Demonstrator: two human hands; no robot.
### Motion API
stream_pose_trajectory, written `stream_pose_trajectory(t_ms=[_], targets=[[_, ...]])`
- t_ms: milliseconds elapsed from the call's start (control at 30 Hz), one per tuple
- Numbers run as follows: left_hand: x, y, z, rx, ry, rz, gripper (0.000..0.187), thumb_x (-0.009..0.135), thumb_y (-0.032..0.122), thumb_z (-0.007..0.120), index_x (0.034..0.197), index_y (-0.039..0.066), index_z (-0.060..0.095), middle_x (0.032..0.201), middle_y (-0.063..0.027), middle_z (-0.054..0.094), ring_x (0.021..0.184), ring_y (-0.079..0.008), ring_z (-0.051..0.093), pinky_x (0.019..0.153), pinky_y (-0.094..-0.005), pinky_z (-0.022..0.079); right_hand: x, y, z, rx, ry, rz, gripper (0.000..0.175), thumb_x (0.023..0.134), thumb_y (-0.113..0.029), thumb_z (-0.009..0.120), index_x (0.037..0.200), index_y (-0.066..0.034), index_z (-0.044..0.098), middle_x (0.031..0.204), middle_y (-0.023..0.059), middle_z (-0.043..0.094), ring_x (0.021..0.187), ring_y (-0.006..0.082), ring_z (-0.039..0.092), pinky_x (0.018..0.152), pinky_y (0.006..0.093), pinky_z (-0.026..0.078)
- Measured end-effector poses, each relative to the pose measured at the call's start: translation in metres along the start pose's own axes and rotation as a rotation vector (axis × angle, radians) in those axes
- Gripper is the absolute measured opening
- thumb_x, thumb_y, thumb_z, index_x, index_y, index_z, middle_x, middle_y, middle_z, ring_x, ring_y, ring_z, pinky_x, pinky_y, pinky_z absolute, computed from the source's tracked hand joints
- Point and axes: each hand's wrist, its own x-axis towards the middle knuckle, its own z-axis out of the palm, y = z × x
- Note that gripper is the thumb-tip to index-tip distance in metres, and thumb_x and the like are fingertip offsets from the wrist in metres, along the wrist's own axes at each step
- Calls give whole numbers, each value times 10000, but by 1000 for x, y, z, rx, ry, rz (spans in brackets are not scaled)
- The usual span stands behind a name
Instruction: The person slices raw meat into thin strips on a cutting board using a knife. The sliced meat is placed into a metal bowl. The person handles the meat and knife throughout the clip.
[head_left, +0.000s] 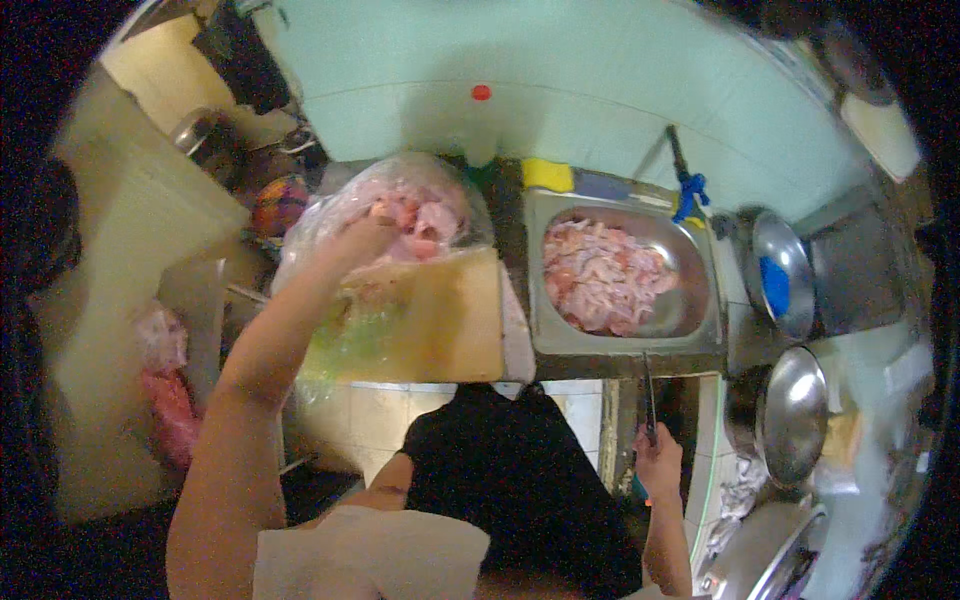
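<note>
My left hand (376, 238) reaches over a clear plastic bag (330, 214) at the far side of a yellowish cutting board (457, 322). Raw pink meat pieces (435, 223), apparently chicken, fill the bag's opening, and my fingertips are at them. Blur hides whether the fingers grip a piece. Low on the right, my right hand (658, 461) holds a knife (650, 397) by its handle. Its blade points away from me, towards the front edge of a steel sink (626, 346). A heap of cut raw meat (600, 277) lies in the sink basin.
Behind the sink are a yellow sponge (547, 175) and a tap with blue material (691, 196) tied on it. Steel bowls (795, 420) stand along the right. A pink bag (169, 405) lies on the left. A pale green wall (585, 97) rises behind the counter.
</note>
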Motion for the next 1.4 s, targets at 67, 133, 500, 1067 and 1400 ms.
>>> stream_pose_trajectory(t_ms=[67, 133, 500, 1067, 1400], targets=[[-16, 15, 21, -184, -169, -73, 308, 893, 283, 717, 1046, 15, 709, 870, -180, 736, 777, -398, 716, 705, -477, 576, 9, -28, 3, 33, -23, -29, 107, 997, -110, 673, 1023, -9, 648, 794, 195, 715, 695, 344, 728, 640, 404, 549], [-36, 33, 50, -427, -265, -118, 317, 926, 323, 707, 1047, 31, 733, 859, -125, 726, 803, -326, 717, 742, -440, 580, 20, -61, 8, 27, -51, -151, 116, 992, -114, 662, 979, -6, 622, 759, 234, 676, 702, 456, 693, 629, 500, 539], [-130, 95, 123, -170, 197, 222, 463, 958, 447, 710, 1326, 175, 644, 1071, -201, 708, 960, -452, 698, 835, -551, 561, 81, -197, 34, -514, -427, -603, 173, 1022, -220, 600, 1095, -65, 588, 788, 249, 704, 753, 480, 700, 684, 615, 544], [-86, 104, 138, -24, 93, 202, 392, 968, 284, 656, 1334, 152, 605, 1085, -201, 751, 975, -441, 723, 808, -545, 571, 144, -239, 162, -519, -535, -583, 258, 1011, -151, 505, 1241, -41, 544, 1043, 309, 739, 976, 490, 739, 827, 608, 576], [-98, 99, 100, -184, 244, 206, 576, 892, 240, 751, 1445, 163, 610, 1170, -193, 750, 1016, -415, 726, 849, -519, 575, 103, -193, 102, -420, -527, -424, 246, 1039, -218, 524, 1214, -53, 570, 959, 306, 726, 924, 532, 708, 806, 641, 547]])
